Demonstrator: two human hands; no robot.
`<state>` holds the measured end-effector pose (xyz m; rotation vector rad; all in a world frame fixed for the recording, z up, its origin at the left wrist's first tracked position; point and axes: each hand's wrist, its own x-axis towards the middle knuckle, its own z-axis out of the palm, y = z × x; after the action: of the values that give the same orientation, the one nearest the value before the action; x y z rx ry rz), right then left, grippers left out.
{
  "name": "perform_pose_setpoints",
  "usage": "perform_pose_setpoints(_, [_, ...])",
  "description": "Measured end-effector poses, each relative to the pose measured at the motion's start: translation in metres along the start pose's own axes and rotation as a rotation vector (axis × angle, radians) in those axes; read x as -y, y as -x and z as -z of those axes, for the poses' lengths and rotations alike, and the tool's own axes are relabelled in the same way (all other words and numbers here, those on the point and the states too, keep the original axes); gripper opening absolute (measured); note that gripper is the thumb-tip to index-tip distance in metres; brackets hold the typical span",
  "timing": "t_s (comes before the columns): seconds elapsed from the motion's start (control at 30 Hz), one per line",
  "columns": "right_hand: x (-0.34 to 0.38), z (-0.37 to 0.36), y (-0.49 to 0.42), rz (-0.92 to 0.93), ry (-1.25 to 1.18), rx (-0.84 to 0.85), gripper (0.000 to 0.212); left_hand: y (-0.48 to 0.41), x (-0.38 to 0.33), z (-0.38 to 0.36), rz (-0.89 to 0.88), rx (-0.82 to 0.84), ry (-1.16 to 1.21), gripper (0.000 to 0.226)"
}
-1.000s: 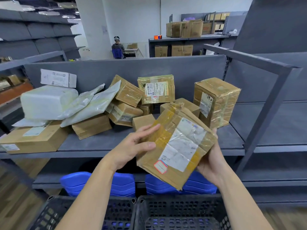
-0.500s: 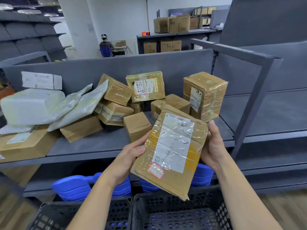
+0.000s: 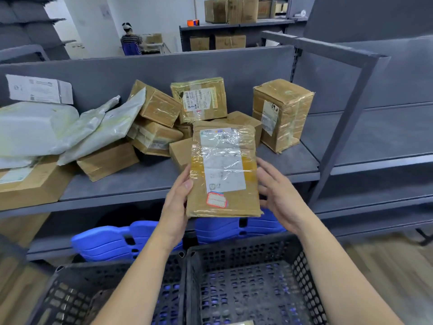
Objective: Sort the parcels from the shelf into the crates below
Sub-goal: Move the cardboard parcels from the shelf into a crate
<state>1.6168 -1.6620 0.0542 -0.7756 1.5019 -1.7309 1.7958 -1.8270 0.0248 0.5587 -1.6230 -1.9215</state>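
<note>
Early in the sort, by the look of it. Far left on the grey metal shelf (image 3: 145,181): a wide flat cardboard box (image 3: 25,184) with white padded mailers (image 3: 35,127) heaped on it and a white carton (image 3: 38,89) leaning on the back panel, none yet sorted. Below it, stacked blue plastic trays (image 3: 105,240) sit under the shelf. Near left is the left black perforated plastic crate (image 3: 77,294), with something brown low inside, too dim to name. Centre of shelf: a loose heap of small brown cardboard boxes (image 3: 154,137), several tilted on one another. The left hand (image 3: 178,200) grips the flat brown tape-wrapped parcel (image 3: 222,172), thumb on its front left edge. The parcel is in the air, upright, white label toward the camera, in front of the shelf lip and above the right black perforated plastic crate (image 3: 253,277), whose floor is mostly bare. The right hand (image 3: 278,193) is at the parcel's right edge, fingers loosely spread and blurred; cannot tell whether it holds or only touches. Far right on the shelf, a tall taped cardboard box (image 3: 281,113) stands beside the grey steel post (image 3: 346,127). Judgement: one parcel in hand, roughly a dozen left. The drop into either crate looks open. Edges to mind are the crate rims meeting between the forearms and the shelf lip just behind the parcel.
</note>
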Motion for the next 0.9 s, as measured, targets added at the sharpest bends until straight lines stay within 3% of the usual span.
perform_pose_setpoints(0.1, [-0.026,0.003,0.024,-0.044,0.140,-0.023,0.033,0.010,0.033,-0.009,0.182,0.055,-0.072,0.073])
perform_pose_setpoints(0.23, [-0.067,0.020,0.054,-0.182,0.218,-0.084,0.027,0.033,0.086,-0.024,0.348,0.115,-0.087,0.097])
perform_pose_setpoints(0.33, [-0.096,0.040,0.072,-0.254,0.305,-0.104,0.027,0.046,0.124,-0.042,0.462,0.167,-0.091,0.093])
perform_pose_setpoints(0.43, [-0.125,0.061,0.082,-0.273,0.371,-0.082,0.040,0.052,0.164,-0.059,0.551,0.177,-0.176,0.070])
perform_pose_setpoints(0.5, [-0.151,0.077,0.086,-0.295,0.422,-0.051,0.054,0.055,0.191,-0.068,0.599,0.179,-0.190,0.067])
perform_pose_setpoints(0.57, [-0.182,0.098,0.089,-0.351,0.446,-0.012,0.069,0.060,0.222,-0.077,0.651,0.194,-0.213,0.072])
perform_pose_setpoints(0.73, [-0.249,0.141,0.099,-0.550,0.647,0.078,0.079,0.087,0.303,-0.104,0.796,0.227,-0.254,0.093])
perform_pose_setpoints(0.9, [-0.317,0.180,0.075,-0.722,0.894,0.151,0.093,0.084,0.384,-0.131,0.737,0.320,-0.303,0.122])
